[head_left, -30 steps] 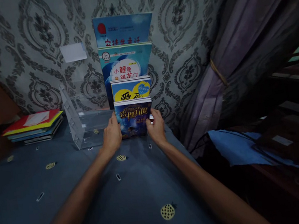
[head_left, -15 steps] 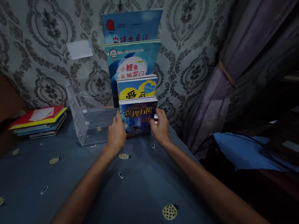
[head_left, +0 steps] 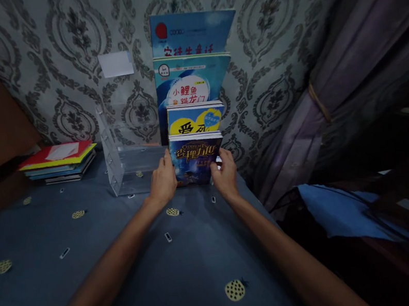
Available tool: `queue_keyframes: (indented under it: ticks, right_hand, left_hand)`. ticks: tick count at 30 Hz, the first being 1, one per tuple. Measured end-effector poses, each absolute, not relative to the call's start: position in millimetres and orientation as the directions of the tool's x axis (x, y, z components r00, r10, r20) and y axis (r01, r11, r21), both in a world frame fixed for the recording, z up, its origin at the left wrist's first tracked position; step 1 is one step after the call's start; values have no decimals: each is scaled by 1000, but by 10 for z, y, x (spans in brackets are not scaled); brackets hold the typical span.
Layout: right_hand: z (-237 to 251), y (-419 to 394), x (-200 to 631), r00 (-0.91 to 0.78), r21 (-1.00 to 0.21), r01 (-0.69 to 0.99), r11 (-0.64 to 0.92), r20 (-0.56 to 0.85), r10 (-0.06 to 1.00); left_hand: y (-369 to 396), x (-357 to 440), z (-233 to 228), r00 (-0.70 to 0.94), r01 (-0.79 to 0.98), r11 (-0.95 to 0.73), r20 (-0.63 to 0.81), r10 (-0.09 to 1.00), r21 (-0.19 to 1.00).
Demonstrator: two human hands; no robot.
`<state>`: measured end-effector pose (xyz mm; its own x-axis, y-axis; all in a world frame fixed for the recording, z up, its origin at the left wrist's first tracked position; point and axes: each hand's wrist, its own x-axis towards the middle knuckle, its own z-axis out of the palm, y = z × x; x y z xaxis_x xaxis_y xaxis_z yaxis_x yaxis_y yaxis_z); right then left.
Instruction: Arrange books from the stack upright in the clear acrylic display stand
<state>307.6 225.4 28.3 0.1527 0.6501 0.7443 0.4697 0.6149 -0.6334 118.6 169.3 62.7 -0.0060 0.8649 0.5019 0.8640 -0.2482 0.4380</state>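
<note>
A dark blue book stands upright in the front tier of a clear acrylic rack against the wall. My left hand grips its left edge and my right hand grips its right edge. Behind it, stepped upward, stand a yellow-and-blue book, a blue book with a white circle and a taller blue book. The rack's left half holds nothing.
A flat stack of books with a red cover on top lies at the left on the blue patterned tablecloth. A purple curtain hangs at the right, with a blue cloth below it. The table's edge drops off at the right.
The view has shifted so the rack and books sit further right and slightly lower. Both hands stay on the dark blue book's edges.
</note>
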Motion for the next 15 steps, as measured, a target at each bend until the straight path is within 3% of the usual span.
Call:
queue_keyframes:
  ticks: [15]
  right_hand:
    - [186,2180,3092,138,-658,478,582,711,690]
  left_hand:
    - [1685,1096,646,19,796,-296,467,884,528]
